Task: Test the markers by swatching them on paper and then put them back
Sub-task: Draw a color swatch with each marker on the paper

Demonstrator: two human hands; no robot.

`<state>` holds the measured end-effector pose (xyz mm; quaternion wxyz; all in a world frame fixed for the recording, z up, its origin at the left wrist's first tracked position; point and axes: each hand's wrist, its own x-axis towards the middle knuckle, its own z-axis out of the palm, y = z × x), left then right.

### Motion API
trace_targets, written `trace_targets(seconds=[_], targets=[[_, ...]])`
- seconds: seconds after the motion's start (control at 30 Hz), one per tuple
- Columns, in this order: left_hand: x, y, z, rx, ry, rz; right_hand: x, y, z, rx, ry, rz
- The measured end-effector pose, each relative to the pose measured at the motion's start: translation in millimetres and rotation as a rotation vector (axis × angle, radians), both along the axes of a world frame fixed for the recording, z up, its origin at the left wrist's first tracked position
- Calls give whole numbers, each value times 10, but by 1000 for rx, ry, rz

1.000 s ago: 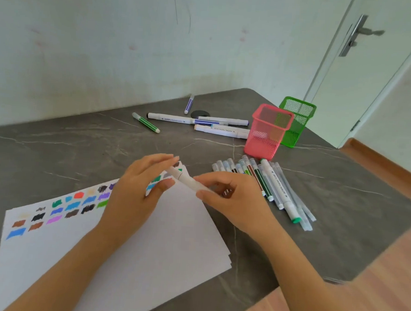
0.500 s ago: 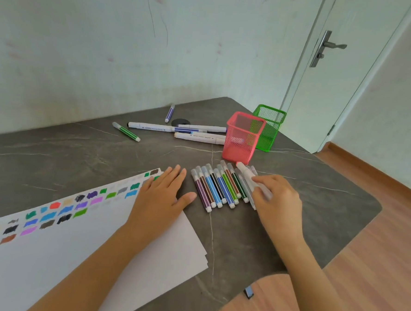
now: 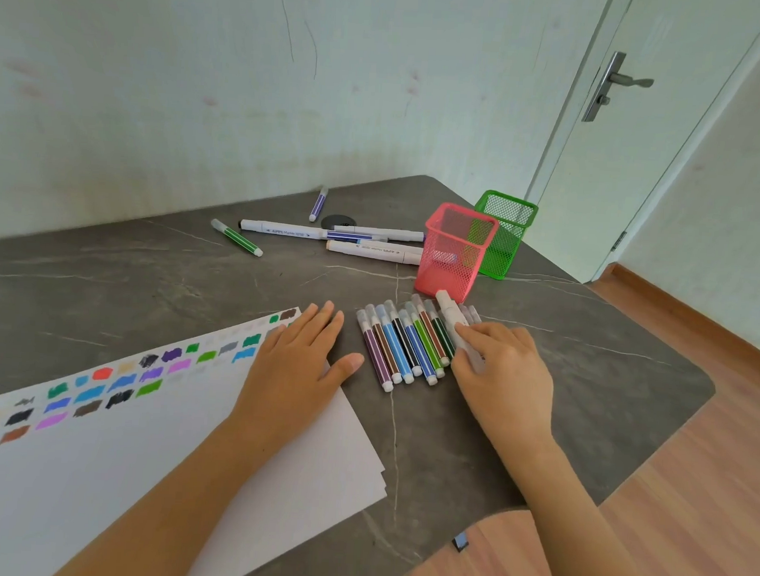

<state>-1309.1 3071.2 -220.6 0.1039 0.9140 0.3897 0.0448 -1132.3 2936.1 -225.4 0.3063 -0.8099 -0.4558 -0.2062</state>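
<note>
Bench (image 3: pixel 103 279): dark, marble-veined, carrying everything. Its rounded edge falls away not far to the right of the pink mesh cup, so a marker set rolling that way would likely end up on the wooden floor.
Paper (image 3: pixel 181 453): a loose stack of white sheets well to the near left of the pink mesh cup, with colour swatches (image 3: pixel 119 383) along the far edge. If the stack is unpinned and nudged, the sheets may fan apart.
Left hand (image 3: pixel 295 363): flat on the paper corner nearest the pink mesh cup, fingers straight, thumb spread, holding nothing.
Right hand (image 3: pixel 504 371): just in front of the pink mesh cup, fingers curled over the white marker, holding it.
Pink mesh cup (image 3: pixel 454 252): upright, with no marker standing in it. It looks light, and a knock from a knuckle could tip it.
Green mesh cup (image 3: pixel 504 233): touching or just behind the pink mesh cup.
Marker row (image 3: pixel 403 347): capped markers side by side just in front of the pink mesh cup. A sideways push from either hand would probably scatter them.
Loose markers (image 3: pixel 371 251): several lie to the far left of the pink mesh cup and are easily forgotten at put-away.
White marker (image 3: pixel 450 316): thick-bodied, its far end almost at the pink mesh cup's base, resting at the row's right end. Laid on round neighbours, it may roll off when released.
</note>
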Motion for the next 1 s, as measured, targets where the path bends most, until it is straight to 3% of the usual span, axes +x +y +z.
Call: trace_targets(seconds=[0.27,0.57,1.0], targets=[[5,10,-6,21,24,0,-11,16,51,-140,12,7],[-20,4,-5,13,8,-12,4,8,12,-134,6,-112],[-17,20,-20,18,23,-13,-50,-33,-25,-184,1,-87]])
